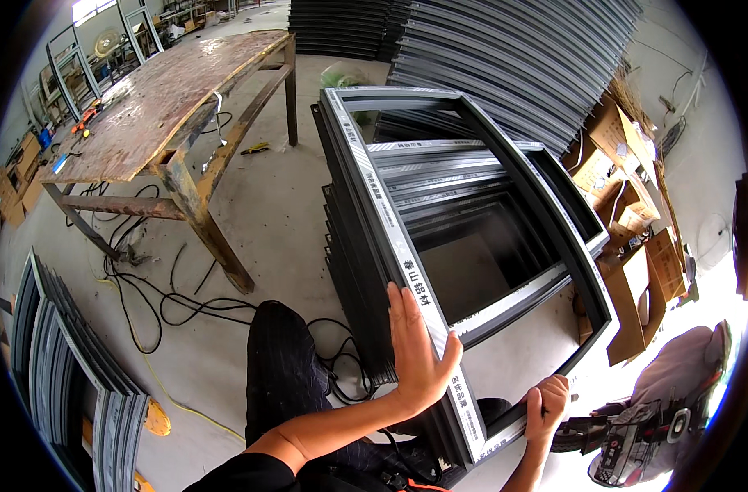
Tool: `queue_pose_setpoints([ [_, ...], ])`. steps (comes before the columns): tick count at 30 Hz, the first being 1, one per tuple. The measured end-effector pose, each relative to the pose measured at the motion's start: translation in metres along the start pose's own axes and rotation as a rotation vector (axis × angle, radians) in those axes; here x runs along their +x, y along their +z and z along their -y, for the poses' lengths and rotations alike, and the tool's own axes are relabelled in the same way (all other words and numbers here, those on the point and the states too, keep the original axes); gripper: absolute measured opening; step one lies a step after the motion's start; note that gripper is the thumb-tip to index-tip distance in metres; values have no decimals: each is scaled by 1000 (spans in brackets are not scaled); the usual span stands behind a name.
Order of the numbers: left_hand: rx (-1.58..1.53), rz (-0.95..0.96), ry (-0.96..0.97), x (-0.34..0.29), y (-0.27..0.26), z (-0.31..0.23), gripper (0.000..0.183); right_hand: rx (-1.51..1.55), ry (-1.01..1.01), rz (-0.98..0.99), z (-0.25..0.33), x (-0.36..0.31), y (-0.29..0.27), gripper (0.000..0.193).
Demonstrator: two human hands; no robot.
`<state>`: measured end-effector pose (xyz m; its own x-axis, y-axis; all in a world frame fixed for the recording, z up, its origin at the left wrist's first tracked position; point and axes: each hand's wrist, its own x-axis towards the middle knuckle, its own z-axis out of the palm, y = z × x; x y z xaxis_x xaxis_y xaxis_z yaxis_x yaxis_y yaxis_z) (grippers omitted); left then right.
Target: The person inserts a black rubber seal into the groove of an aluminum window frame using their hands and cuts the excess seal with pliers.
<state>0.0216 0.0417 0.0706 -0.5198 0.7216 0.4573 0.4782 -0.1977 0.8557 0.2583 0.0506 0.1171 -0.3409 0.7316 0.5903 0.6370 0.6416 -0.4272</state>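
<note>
Leaning upright on the concrete floor, one stack of dark aluminium window frames stands before the person; its exact count is unclear. The front frame looks stiff, bulky and awkward, best held by its rails near a corner. Two hands hold it: the left hand lies flat, fingers spread along the side rail, while the right hand curls closed around the bottom rail.
</note>
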Motion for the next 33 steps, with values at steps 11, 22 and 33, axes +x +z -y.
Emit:
queue_pose_setpoints([
  [11, -78, -26, -10, 28, -1, -27, 66, 56, 17, 4, 15, 44, -27, 24],
  [22, -81, -23, 33, 45, 10, -44, 36, 35, 30, 112, -7, 74, -42, 34],
  [33, 39, 78, 171, 3, 37, -14, 40, 132, 24, 2, -83, 29, -21, 33],
])
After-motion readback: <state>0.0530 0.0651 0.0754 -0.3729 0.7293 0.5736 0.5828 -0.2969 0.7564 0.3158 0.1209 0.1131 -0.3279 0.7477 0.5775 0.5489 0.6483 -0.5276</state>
